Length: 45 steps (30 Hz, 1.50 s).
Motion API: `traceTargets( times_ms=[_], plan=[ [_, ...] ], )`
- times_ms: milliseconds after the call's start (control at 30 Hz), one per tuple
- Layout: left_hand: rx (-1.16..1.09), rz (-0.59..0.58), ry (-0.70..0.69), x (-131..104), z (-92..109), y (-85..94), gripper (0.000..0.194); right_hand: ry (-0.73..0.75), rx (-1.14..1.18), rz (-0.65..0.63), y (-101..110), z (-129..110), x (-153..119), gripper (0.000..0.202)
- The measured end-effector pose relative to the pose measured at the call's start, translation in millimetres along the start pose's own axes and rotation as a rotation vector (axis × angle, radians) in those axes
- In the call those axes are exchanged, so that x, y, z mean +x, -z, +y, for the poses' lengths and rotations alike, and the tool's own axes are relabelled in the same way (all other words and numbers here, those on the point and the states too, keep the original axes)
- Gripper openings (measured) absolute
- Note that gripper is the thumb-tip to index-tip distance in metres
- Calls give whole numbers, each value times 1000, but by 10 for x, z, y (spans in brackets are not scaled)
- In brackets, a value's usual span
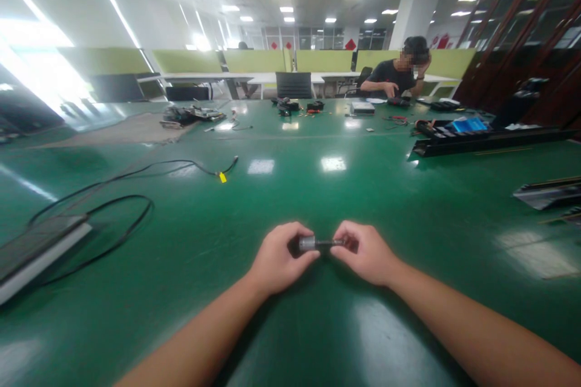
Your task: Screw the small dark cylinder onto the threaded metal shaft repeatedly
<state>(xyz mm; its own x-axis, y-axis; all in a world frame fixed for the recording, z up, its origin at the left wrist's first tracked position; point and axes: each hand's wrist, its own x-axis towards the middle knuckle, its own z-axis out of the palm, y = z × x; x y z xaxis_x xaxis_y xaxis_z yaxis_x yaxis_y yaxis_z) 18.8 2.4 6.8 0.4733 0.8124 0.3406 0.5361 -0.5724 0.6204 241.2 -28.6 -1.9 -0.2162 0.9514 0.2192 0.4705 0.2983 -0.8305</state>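
Note:
Above the near part of the green table [218, 217], both my hands hold one small cylindrical device [308, 243], with a grey, wider left part and a thin dark right part. Around the grey end, the thumb and fingers of my left hand [282, 259] are closed. My right hand [367, 253] pinches the dark end between thumb and fingers. The device lies roughly level, and its two ends are partly covered by my fingertips.
At the left are a flat grey-and-black box [45, 248] and a black cable [147, 208] with a yellow tag [222, 177]. Black rails [481, 140] lie at the right. Across the table, a person [394, 75] sits near tools and parts.

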Motion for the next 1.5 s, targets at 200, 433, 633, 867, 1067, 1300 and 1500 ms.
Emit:
traceTargets(
  times_ms=[200, 433, 633, 867, 1067, 1300, 1500],
  plan=[
    [-15, 12, -24, 3, 11, 19, 21, 30, -6, -2, 16, 3, 5, 4],
    [-22, 10, -27, 7, 13, 21, 20, 43, -15, 1, 15, 3, -6, 5],
    [-25, 9, -21, 10, 24, 30, 22, 31, -5, 2, 8, -4, -1, 5],
    [-28, 14, -33, 12, 10, 34, 21, 22, 8, 5, 15, -9, 5, 5],
    [-29, 15, -25, 12, 22, 38, 21, 13, 13, -7, 18, -1, 8, 5],
    [-25, 17, -19, 13, 25, 42, 20, 23, 10, 1, 24, 8, 14, 4],
    [-30, 24, -24, 15, 20, 38, 21, 27, 1, 0, 31, 15, 12, 4]
  ],
)
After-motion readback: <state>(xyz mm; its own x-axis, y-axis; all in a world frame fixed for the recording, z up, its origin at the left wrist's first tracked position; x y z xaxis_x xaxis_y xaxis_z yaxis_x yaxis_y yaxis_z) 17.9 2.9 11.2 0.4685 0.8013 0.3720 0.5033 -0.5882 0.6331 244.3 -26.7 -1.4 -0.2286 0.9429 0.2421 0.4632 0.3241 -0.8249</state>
